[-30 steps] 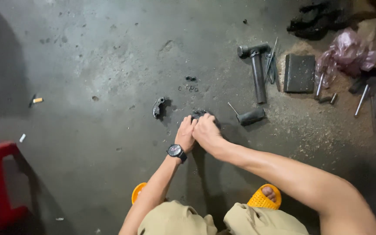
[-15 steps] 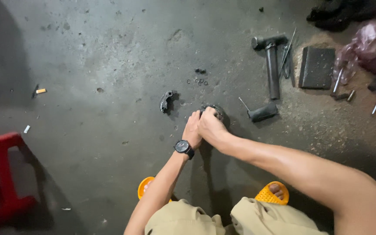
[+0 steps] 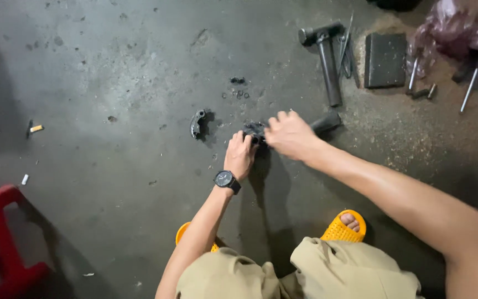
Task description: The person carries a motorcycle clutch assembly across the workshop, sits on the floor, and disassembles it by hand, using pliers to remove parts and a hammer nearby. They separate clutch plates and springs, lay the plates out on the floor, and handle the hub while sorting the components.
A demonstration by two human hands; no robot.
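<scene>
Head view, looking straight down at a stained concrete floor. Squatting low, yellow sandals planted, both arms stretched out front. Left hand, black wristwatch on the wrist, pressed down onto a small dark metal part on the floor, fingers curled over its near edge. Right hand clamped over the same part from the far side, knuckles up, fingers bent around it. Both hands gripping, then; exactly what the fingertips do underneath, impossible to tell. Part itself mostly hidden, only a black sliver showing between the two hands.

Just left of it, lying apart: a small curved metal piece. Just beyond the right hand, a short dark cylinder. Further back, a heavy hammer, a dark flat block, a few loose rods, a crumpled pink bag. Red stool at the near left corner.

Step in hand, by the look of it: bracing and working the part with bare fingers. Next move likely wants a firm left-hand hold while the right twists or pulls.
</scene>
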